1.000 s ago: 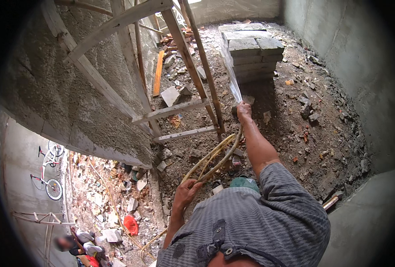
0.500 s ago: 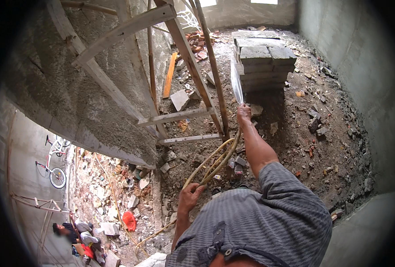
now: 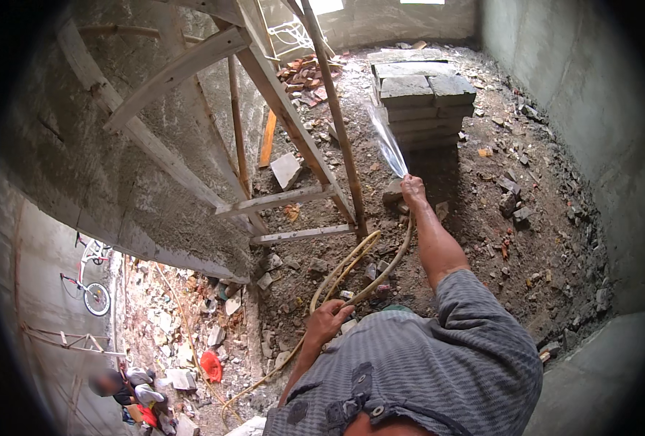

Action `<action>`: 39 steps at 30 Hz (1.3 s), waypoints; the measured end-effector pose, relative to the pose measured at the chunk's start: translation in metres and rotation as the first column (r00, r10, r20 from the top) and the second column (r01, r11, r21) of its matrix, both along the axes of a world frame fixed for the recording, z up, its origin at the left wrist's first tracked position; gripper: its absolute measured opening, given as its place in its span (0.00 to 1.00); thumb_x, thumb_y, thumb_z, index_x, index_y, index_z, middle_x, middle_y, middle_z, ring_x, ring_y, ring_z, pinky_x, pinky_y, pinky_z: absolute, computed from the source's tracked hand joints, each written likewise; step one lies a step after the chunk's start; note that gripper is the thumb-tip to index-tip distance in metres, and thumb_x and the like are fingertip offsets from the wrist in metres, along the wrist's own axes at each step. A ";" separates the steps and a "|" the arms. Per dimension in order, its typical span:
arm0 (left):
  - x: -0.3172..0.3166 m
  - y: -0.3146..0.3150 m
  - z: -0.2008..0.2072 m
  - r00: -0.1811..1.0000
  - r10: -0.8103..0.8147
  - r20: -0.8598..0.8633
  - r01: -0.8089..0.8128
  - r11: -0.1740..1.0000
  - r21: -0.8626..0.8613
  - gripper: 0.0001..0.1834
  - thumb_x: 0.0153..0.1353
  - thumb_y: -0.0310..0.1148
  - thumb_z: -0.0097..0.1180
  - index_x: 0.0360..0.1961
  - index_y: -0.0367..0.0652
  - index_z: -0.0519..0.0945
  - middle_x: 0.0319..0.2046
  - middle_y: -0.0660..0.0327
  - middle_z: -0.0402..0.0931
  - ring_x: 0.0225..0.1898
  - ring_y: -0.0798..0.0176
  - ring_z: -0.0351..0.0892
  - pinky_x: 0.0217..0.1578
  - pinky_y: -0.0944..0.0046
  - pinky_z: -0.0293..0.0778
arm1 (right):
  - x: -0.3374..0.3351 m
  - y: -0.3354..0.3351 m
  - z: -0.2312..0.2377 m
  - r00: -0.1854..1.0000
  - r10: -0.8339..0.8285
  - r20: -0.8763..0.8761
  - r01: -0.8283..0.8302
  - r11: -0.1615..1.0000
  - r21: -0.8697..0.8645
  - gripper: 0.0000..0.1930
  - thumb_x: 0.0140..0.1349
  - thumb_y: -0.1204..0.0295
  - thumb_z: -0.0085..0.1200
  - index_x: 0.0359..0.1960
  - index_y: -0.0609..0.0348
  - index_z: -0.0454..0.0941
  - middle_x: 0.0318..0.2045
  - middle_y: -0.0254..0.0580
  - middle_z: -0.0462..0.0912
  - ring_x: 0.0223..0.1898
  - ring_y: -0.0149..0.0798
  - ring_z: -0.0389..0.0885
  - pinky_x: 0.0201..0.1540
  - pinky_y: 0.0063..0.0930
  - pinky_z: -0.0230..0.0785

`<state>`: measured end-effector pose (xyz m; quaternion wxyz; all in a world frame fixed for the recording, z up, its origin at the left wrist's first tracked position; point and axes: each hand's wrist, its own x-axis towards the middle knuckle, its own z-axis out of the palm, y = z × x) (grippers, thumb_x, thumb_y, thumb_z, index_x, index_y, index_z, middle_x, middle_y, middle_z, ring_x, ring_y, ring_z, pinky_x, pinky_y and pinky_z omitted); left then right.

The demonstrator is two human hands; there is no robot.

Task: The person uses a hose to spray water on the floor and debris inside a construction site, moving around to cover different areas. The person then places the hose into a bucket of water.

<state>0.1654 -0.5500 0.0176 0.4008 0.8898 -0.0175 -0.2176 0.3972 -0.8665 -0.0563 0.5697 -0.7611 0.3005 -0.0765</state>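
Observation:
My right hand [image 3: 412, 190] is stretched out ahead, closed round the end of a yellowish hose [image 3: 405, 256]. A fan of clear water [image 3: 389, 145] sprays out of it, up and to the left, beside a stack of grey blocks [image 3: 446, 91]. The near face of the stack lies in shade. Close to my body, my left hand [image 3: 327, 320] is closed on the hose where it hangs in loops. From there the hose trails down to the lower left over the rubble.
A wooden trestle [image 3: 290, 198] and poles stand left of the stack. Rubble [image 3: 508, 251] and broken bricks [image 3: 304, 76] litter the ground. A concrete wall [image 3: 569, 94] rises on the right. At lower left are a person [image 3: 137, 389], a red bag [image 3: 211, 365] and a bicycle [image 3: 90, 280].
My right hand has shifted slightly right and nearer with the hose end, and the water spray now slants more to the left. The hose loops have spread apart. My left hand moved a little right.

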 end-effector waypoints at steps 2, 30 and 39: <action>0.002 -0.011 0.000 0.998 -0.057 0.008 0.057 0.998 -0.015 0.21 0.52 0.50 0.56 0.37 0.44 0.79 0.32 0.55 0.78 0.35 0.58 0.78 0.34 0.63 0.71 | -0.002 -0.020 -0.005 0.999 0.017 -0.039 -0.018 0.999 -0.032 0.25 0.59 0.57 0.34 0.31 0.69 0.77 0.30 0.62 0.78 0.37 0.54 0.78 0.40 0.43 0.69; 0.020 -0.070 0.002 0.997 -0.076 -0.028 0.075 0.996 -0.056 0.20 0.55 0.49 0.54 0.38 0.43 0.77 0.30 0.58 0.77 0.32 0.62 0.76 0.34 0.63 0.69 | 0.051 -0.060 0.035 0.978 0.146 0.150 -0.121 0.979 -0.164 0.23 0.61 0.57 0.36 0.27 0.65 0.77 0.24 0.58 0.78 0.32 0.55 0.78 0.34 0.44 0.68; -0.002 -0.014 -0.016 0.975 0.214 -0.061 -0.219 0.972 -0.088 0.21 0.54 0.47 0.57 0.41 0.40 0.77 0.31 0.57 0.78 0.33 0.64 0.76 0.35 0.67 0.70 | 0.075 0.034 0.019 0.998 0.042 0.056 -0.038 0.998 -0.056 0.24 0.61 0.58 0.33 0.29 0.66 0.78 0.29 0.61 0.78 0.34 0.55 0.78 0.37 0.44 0.70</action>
